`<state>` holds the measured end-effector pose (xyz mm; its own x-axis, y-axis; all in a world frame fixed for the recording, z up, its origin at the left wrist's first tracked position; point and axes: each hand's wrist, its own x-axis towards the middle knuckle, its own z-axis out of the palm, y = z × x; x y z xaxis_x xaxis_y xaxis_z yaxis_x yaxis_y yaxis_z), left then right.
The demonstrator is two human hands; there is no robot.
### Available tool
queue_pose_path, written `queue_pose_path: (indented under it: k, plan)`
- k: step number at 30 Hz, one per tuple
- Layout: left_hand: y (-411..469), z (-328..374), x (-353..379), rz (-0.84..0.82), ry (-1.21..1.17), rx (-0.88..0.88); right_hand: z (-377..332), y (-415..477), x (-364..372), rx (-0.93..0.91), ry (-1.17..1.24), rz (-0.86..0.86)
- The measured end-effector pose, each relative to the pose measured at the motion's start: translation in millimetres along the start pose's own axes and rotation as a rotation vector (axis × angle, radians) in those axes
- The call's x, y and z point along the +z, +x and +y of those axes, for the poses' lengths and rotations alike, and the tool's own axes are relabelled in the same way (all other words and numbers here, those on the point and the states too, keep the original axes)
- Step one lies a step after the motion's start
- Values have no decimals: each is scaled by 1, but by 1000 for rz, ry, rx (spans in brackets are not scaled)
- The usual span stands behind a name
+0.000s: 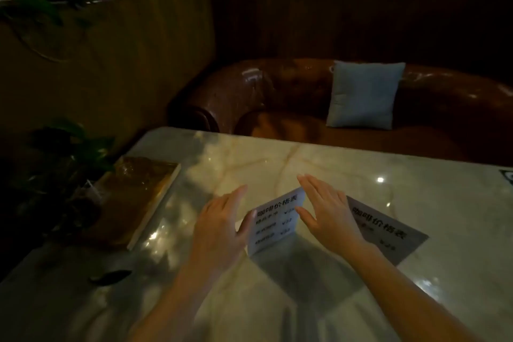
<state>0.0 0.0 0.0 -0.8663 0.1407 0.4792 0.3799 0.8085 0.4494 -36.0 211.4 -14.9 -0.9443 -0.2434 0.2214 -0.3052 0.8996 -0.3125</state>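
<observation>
A white folded price card with printed black characters stands tent-like on the marble table. One panel stands up facing me; the other panel lies lower to the right, partly behind my right forearm. My left hand is at the card's left edge, fingers straight, thumb touching the upright panel. My right hand hovers with straight fingers over the card's fold and top edge; whether it touches is unclear.
A brown book lies at the table's left edge beside a potted plant. A dark leaf lies near the front left. A brown leather sofa with a grey cushion stands beyond the table.
</observation>
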Motion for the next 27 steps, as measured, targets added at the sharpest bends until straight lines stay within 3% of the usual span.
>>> queue_pose_path:
  k: [6, 19, 27]
  plan:
    - [-1, -6, 9, -42, 6, -33, 5, 9, 5, 0, -25, 19]
    - [8, -13, 14, 39, 47, -15, 11, 32, 0, -84, -115, 79]
    - [30, -30, 3, 2, 41, -45, -5, 17, -15, -158, -42, 133]
